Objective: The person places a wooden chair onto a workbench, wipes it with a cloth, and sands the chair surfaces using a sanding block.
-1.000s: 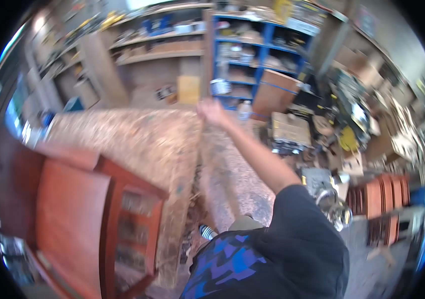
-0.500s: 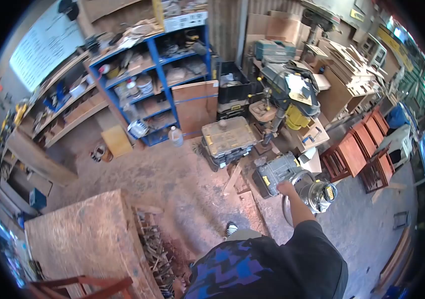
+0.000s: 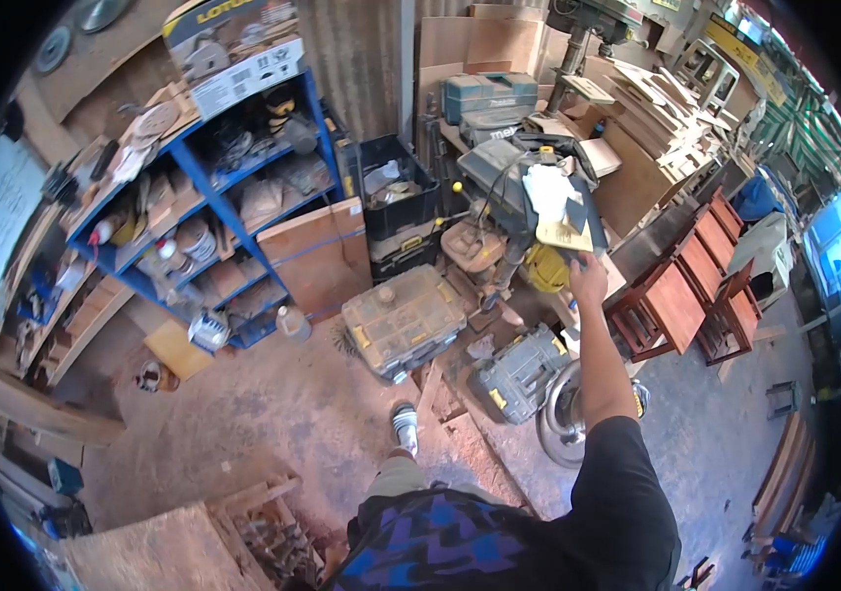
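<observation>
My right hand (image 3: 589, 280) reaches forward at the end of my outstretched arm, beside the machine stand. Its fingers look closed round something small and dark that I cannot make out. Just beyond and to the left of it, white papers (image 3: 548, 197) and a yellowish sheet (image 3: 564, 234) lie on the cluttered machine top. A yellow rounded part (image 3: 544, 268) sits immediately left of the hand. My left hand is out of view.
Toolboxes (image 3: 405, 317) (image 3: 522, 374) stand on the floor ahead, with a metal canister vacuum (image 3: 560, 419) under my arm. Blue shelves (image 3: 194, 172) are at the left, reddish wooden chairs (image 3: 672, 307) at the right, and a workbench (image 3: 159, 552) at the lower left.
The view has swung right, away from the workbench and the reddish furniture on it. My right hand has passed over the floor toolbox and vacuum to the machine stand.
</observation>
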A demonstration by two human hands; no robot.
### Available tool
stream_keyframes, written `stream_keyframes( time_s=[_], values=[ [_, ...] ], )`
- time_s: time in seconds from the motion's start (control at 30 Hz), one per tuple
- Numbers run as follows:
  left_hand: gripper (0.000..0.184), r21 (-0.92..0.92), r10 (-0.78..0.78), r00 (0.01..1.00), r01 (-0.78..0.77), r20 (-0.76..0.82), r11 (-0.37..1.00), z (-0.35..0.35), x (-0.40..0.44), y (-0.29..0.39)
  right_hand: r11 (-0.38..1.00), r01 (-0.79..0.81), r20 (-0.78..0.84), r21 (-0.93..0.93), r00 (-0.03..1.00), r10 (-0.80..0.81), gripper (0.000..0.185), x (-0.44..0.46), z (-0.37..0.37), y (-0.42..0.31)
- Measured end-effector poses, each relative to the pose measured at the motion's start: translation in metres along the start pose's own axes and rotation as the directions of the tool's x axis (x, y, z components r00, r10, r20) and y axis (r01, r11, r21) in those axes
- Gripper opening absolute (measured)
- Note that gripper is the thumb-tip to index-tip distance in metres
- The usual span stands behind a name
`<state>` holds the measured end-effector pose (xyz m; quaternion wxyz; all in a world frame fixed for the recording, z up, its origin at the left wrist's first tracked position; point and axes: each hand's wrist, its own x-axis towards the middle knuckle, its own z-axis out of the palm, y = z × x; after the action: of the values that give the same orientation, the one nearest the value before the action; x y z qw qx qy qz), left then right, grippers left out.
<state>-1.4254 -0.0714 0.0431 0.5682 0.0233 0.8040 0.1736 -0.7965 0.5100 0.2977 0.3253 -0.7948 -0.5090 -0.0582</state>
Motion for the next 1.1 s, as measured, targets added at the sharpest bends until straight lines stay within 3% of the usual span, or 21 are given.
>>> stream_keyframes(
  time_s=[0.1, 0.13, 0.17, 0.2, 0.27, 0.3, 0.33, 0.4, 0.43, 0.47, 0.5, 0.53, 0.57, 0.63, 0.7, 0.77, 0.8, 0.9, 0.93, 0.97, 1.1],
  values=[
    [0.026, 0.436, 0.249, 0.968, -0.243, 0.044, 0.867, 0.012, 0.052, 0.117, 1.000, 0.001, 0.014, -0.013, 1.000, -0.001, 0.040, 0.071, 0.020, -0.014],
    [0.028, 0.619, 0.376, 0.922, -0.348, 0.091, 0.704, 0.021, 0.074, 0.164, 0.998, 0.037, 0.010, -0.041, 0.999, -0.037, 0.042, 0.090, 0.032, -0.012],
    [0.036, 0.818, 0.546, 0.823, -0.417, 0.155, 0.397, 0.035, 0.097, 0.214, 0.995, 0.071, 0.012, -0.069, 0.997, -0.070, 0.046, 0.105, 0.043, -0.009],
    [0.042, 0.836, 0.466, 0.856, -0.414, 0.223, 0.360, 0.060, 0.102, 0.286, 0.990, 0.101, 0.019, -0.098, 0.995, -0.099, 0.049, 0.117, 0.053, -0.003],
    [0.044, 0.750, 0.619, 0.691, -0.618, 0.373, 0.238, 0.130, 0.138, 0.400, 0.981, 0.047, 0.100, -0.190, 0.995, -0.029, 0.050, 0.128, 0.064, -0.001],
    [0.039, 0.768, 0.647, 0.649, -0.623, 0.401, 0.149, 0.181, 0.075, 0.483, 0.976, 0.026, 0.150, -0.218, 0.989, 0.007, 0.048, 0.130, 0.067, 0.007],
    [0.033, 0.550, 0.699, 0.502, -0.815, 0.509, 0.184, 0.231, 0.069, 0.538, 0.969, 0.008, 0.194, -0.246, 0.980, 0.041, 0.046, 0.134, 0.066, 0.010],
    [0.026, 0.409, 0.823, 0.140, -0.905, 0.550, -0.119, 0.326, -0.037, 0.638, 0.968, 0.040, -0.006, -0.249, 0.999, -0.043, 0.034, 0.125, 0.044, -0.008],
    [0.024, 0.209, 0.858, -0.152, -0.935, 0.491, -0.285, 0.376, -0.060, 0.669, 0.976, -0.013, -0.126, -0.218, 0.992, -0.015, 0.031, 0.124, 0.037, -0.008],
    [0.021, 0.087, 0.852, -0.179, -0.964, 0.491, -0.252, 0.409, -0.120, 0.699, 0.981, -0.061, -0.239, -0.182, 0.971, 0.016, 0.028, 0.121, 0.028, -0.006],
    [0.019, 0.030, 0.832, -0.280, -0.942, 0.479, -0.334, 0.446, -0.147, 0.723, 0.997, -0.066, -0.439, 0.033, 0.896, 0.074, 0.025, 0.114, 0.015, -0.003],
    [0.023, -0.013, 0.805, -0.366, -0.913, 0.467, -0.408, 0.480, -0.171, 0.740, 0.977, -0.189, -0.459, 0.095, 0.863, 0.211, 0.024, 0.102, -0.006, 0.003],
    [0.031, 0.014, 0.794, -0.402, -0.889, 0.456, -0.459, 0.513, -0.185, 0.753, 0.921, -0.253, -0.339, 0.297, 0.873, 0.349, 0.025, 0.081, -0.042, -0.005],
    [0.051, 0.134, 0.756, -0.425, -0.824, 0.498, -0.550, 0.571, -0.206, 0.769, 0.976, -0.125, -0.386, 0.177, 0.904, 0.186, 0.023, 0.016, -0.082, 0.038],
    [0.075, 0.263, 0.701, -0.385, -0.733, 0.600, -0.627, 0.617, -0.215, 0.776, 0.947, -0.294, -0.224, 0.127, 0.922, 0.316, 0.021, -0.076, -0.135, 0.085],
    [0.077, 0.347, 0.668, -0.299, -0.672, 0.681, -0.655, 0.643, -0.228, 0.775, 0.847, -0.530, -0.101, 0.040, 0.841, 0.531, 0.022, -0.178, -0.193, 0.110],
    [0.079, 0.389, 0.654, -0.252, -0.635, 0.713, -0.668, 0.653, -0.236, 0.776, 0.833, -0.552, -0.160, -0.020, 0.825, 0.543, 0.025, -0.238, -0.213, 0.130],
    [0.052, 0.356, 0.583, -0.187, -0.635, 0.790, -0.686, 0.681, -0.243, 0.796, 0.642, -0.681, -0.124, -0.352, 0.714, 0.689, 0.033, -0.419, -0.281, 0.171],
    [0.046, 0.347, 0.555, -0.172, -0.624, 0.814, -0.701, 0.687, -0.236, 0.800, 0.280, -0.805, 0.122, -0.524, 0.254, 0.959, 0.067, -0.441, -0.316, 0.159],
    [0.027, 0.313, 0.553, -0.348, -0.550, 0.757, -0.774, 0.686, -0.234, 0.799, 0.300, -0.811, 0.067, -0.502, 0.309, 0.949, 0.058, -0.454, -0.325, 0.146],
    [0.019, 0.392, 0.703, -0.421, -0.612, 0.574, -0.687, 0.690, -0.240, 0.802, 0.586, -0.760, 0.022, -0.282, 0.605, 0.796, 0.041, -0.397, -0.276, 0.258]
  ],
)
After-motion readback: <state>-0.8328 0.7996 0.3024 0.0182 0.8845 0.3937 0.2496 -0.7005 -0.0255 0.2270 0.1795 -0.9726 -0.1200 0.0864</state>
